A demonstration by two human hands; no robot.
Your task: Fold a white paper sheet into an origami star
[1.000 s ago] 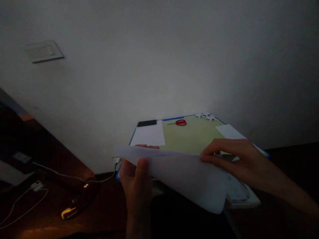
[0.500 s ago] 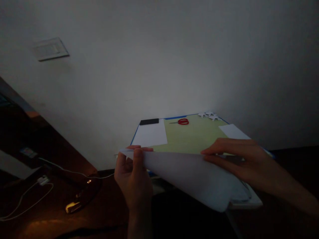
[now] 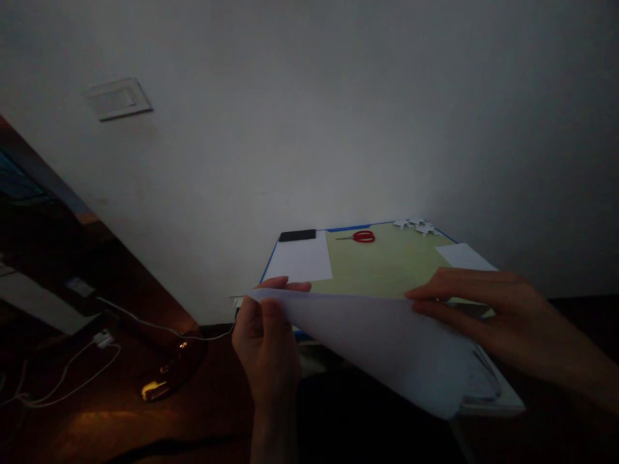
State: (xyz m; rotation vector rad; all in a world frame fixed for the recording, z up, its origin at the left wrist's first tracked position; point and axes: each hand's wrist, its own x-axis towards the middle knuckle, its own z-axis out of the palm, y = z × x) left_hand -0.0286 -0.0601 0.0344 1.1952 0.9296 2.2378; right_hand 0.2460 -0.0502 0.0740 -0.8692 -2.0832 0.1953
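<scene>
A sheet of white paper is stretched between my two hands in front of the table, its lower part hanging toward me. My left hand grips its left end, thumb on the near side and fingers behind. At the upper right edge, my right hand pinches the paper between thumb and fingertips. Beyond them, red-handled scissors lie on the pale green tabletop. Several white paper cutouts are heaped at the far right corner.
A dark flat rectangular object lies on a white sheet at the table's left. Another white sheet is at the right. The wall rises behind the table. White cables run at the left near a dark stand.
The whole view has shifted slightly, so things appear further right. My left thumb sits a little lower against the sheet. Both hands still hold the paper.
</scene>
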